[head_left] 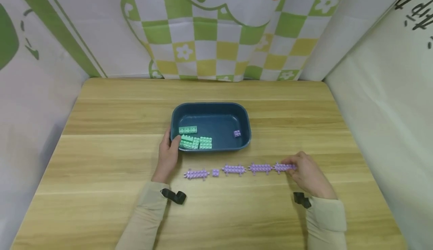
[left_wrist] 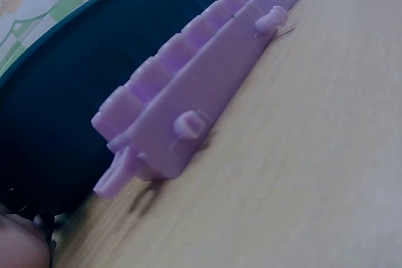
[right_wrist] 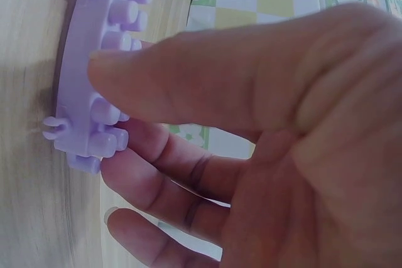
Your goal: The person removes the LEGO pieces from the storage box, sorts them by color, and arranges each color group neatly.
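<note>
Seen over the person's head, with twelve o'clock on the far side, the left hand (head_left: 167,156) grips the dark bin (head_left: 211,109) at about eight o'clock on its rim, thumb over the edge. Around four o'clock from the bin, the right hand (head_left: 310,174) pinches the end long purple brick (head_left: 283,167) of a row on the table (head_left: 94,205). That row runs back through two more long purple bricks (head_left: 260,168) and a small purple brick (head_left: 215,172) to the near-left long brick (head_left: 197,174), at seven o'clock. The right-hand three lie end to end, but I can't tell whether they are linked; the small one sits apart from its neighbours. So the purple line looks mostly laid out, to my eye, its left part unjoined. Left over in the bin are green bricks (head_left: 206,143) at eight o'clock and a loose purple square (head_left: 237,133) between three and four. From the left wrist, the near-left long brick stands studs up beside the bin wall, with a sliver of hand at eight o'clock, its grip not readable there. From the right wrist, the thumb presses the brick's side with fingers opposite; whether it is lifted, I can't say.
</note>
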The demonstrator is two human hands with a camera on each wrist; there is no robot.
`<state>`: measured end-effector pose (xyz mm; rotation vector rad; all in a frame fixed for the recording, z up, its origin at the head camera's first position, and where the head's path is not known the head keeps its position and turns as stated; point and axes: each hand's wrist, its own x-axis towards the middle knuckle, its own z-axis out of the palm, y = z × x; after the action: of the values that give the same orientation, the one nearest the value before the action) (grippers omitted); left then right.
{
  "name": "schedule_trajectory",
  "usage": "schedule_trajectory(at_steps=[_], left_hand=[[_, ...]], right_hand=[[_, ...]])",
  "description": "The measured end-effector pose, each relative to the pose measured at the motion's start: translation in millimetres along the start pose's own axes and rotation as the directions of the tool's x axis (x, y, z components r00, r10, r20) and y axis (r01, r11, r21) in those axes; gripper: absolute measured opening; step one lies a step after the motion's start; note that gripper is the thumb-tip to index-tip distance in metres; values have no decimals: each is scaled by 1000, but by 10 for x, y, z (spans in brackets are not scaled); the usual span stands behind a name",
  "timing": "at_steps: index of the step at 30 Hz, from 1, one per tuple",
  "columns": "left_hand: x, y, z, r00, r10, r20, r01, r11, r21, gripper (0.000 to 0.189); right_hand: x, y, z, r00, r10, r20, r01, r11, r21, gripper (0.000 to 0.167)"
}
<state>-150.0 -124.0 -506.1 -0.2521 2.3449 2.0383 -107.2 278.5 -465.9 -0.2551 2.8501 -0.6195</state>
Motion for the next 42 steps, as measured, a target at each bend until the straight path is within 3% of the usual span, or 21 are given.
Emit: schedule_trajectory(at_steps=[7,14,18,42], left_hand=[[-11,30,6,1000,1,-4,-1,1000,2,56],[135,-267,2,1000,15,-5,-15,999,-29,55],[150,-326,11,999,41,-17,-42,999,-30,55],[153,-319,16,999,46,-28,-46,999,-9,55]], right_hand=[[12,4,0,1000,3,6,-3,1000,9,24],[7,9,10,1000,8,13,-8,1000,2,24],[7,8,13,1000,9,9,-9,1000,-1,24],[0,8,39,1000,8,8,-8,1000,-3,26]])
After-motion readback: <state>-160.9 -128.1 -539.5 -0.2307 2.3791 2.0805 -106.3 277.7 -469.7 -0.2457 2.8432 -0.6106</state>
